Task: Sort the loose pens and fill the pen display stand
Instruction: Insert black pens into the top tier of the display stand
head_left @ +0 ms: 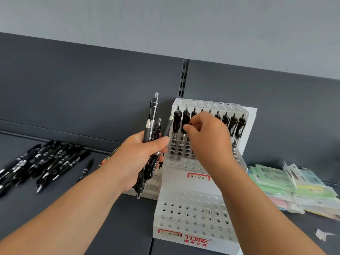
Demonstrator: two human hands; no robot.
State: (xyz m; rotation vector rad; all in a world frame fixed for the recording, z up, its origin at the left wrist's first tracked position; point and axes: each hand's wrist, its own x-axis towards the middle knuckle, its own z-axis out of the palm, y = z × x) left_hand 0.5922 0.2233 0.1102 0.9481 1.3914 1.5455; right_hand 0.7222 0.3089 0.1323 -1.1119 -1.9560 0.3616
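The left hand [145, 159] grips a pen bundle [153, 126] while the right hand [207, 137] pinches one pen [193, 115], which should slide straight down its display stand [193, 183] hole

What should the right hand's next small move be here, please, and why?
Probably press the pen pinched by the right hand straight down into its hole in the display stand, then release. The hand is at the upper row among seated pens, and the left hand grips a bundle of pens waiting to go in.
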